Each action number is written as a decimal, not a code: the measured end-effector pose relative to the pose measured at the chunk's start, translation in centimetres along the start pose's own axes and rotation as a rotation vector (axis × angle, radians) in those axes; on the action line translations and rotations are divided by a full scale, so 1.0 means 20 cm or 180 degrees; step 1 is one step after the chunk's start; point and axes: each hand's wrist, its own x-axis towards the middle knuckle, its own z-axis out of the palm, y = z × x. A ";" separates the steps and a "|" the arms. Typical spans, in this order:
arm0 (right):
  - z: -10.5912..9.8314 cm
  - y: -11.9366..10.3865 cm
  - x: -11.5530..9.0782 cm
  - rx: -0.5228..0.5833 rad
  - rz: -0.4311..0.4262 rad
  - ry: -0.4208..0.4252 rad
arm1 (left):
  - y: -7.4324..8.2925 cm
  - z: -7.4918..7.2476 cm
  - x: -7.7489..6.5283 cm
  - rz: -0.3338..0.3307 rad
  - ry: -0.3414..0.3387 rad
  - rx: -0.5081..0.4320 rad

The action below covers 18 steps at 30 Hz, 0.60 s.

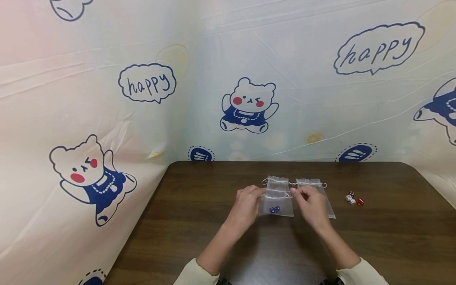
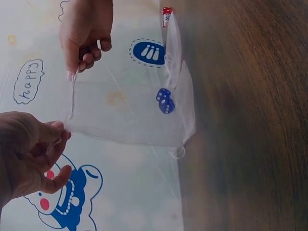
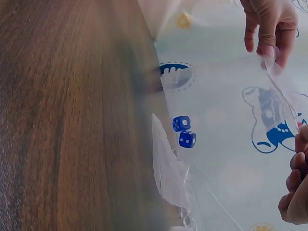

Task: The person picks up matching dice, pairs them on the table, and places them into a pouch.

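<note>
We have the sheer bag (image 1: 285,204) spread between both hands: left hand (image 1: 246,204) pinching one top corner, right hand (image 1: 314,206) pinching the other at the drawstring. Blue dice (image 1: 274,209) sit in its bottom end, between the hands, touching neither. On the desk (image 1: 199,221) we see a second bag (image 1: 278,183) just behind, a third bag (image 1: 327,202) beside the right hand, loose dice (image 1: 351,199) farther right.

soft light leaves shadows and sheen on the table (image 1: 278,247), wrist views hazier.
</note>
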 end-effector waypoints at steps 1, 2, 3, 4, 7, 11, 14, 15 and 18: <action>0.00 0.00 0.00 -0.0008 0.0001 0.0032 | 0.00 0.00 0.00 0.0003 0.0047 -0.0028; -0.01 0.01 0.00 -0.0013 0.0010 0.0065 | 0.00 0.00 0.00 0.0000 0.0091 -0.0058; -0.01 0.01 0.00 -0.0025 0.0020 0.0107 | 0.00 0.00 0.00 -0.0005 0.0142 -0.0077; -0.01 0.01 0.00 -0.0036 0.0038 0.0152 | 0.00 0.00 0.00 -0.0015 0.0192 -0.0091; -0.03 0.02 0.01 -0.0082 0.0101 0.0321 | -0.01 -0.01 0.00 -0.0072 0.0326 -0.0043; -0.06 0.04 0.02 -0.0125 0.0100 0.0494 | -0.01 -0.02 0.00 -0.0162 0.0465 0.0045; -0.08 0.04 0.03 -0.0147 0.0065 0.0534 | -0.01 -0.02 0.00 -0.0216 0.0559 0.0125; -0.08 0.04 0.03 -0.0150 0.0064 0.0545 | -0.01 -0.02 0.00 -0.0237 0.0595 0.0160; -0.08 0.05 0.03 -0.0159 0.0081 0.0578 | 0.00 -0.02 0.00 -0.0354 0.0693 0.0249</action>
